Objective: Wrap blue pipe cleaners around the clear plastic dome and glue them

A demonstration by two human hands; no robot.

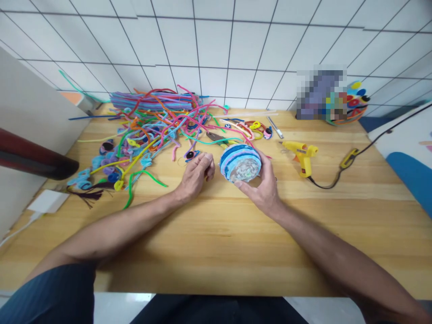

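My right hand (265,189) grips a round, bowl-like piece (240,163) wound in light blue, dark blue and lilac fuzzy pipe cleaners. A rough greyish, glue-like patch fills the side turned toward me. Just left of it, my left hand (197,175) is closed with the fingers curled and thumb pressed on them. What they hold, if anything, is hidden. Beyond that hand lies a small blue piece with a black dome (190,155). Pliers (218,138) rest behind the round piece, their handles partly covered by it.
A tangled heap of pipe cleaners (158,121) spreads over the table's back left. To the right lies a yellow glue gun (302,155) with a black cord and a yellow inline switch (349,158). A craft knife (276,128) lies near the tiled wall. At left is a white adapter (48,201).
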